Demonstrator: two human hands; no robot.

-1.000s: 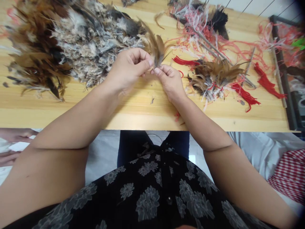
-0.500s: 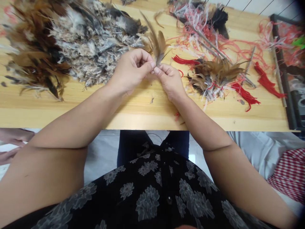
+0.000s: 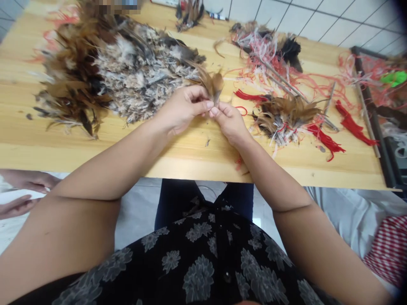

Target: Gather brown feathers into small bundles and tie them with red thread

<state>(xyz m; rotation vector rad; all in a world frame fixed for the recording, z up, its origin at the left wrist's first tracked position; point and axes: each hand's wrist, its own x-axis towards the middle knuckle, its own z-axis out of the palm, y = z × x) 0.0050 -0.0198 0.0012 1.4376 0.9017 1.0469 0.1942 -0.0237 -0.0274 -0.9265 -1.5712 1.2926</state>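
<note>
Between my two hands, over the wooden table, I pinch a small bunch of brown feathers [image 3: 213, 84] with its tips pointing up and away from me. My left hand [image 3: 187, 106] is closed, thumb against fingertips at the quill ends. Touching it from the right, my right hand [image 3: 229, 120] pinches the same base, its fingertips beside the left thumb. Just beyond my left hand spreads a big pile of grey and white fluffy feathers [image 3: 136, 76], with brown feathers [image 3: 73, 91] along its left side. Right of my hands lies a feather bundle [image 3: 286, 116] bound with red thread.
Red thread tassels [image 3: 354, 123] lie at the right, near thin sticks [image 3: 286, 80] and a tangle of pink and white strips [image 3: 260, 51]. A dark-framed tray [image 3: 370, 93] stands at the table's right end. Another person's hands [image 3: 23, 192] hold something white at lower left.
The view has tilted upward, so the table sits lower and more of its far side shows. Both hands still pinch the feathers, whose tips now lean more to the left.
</note>
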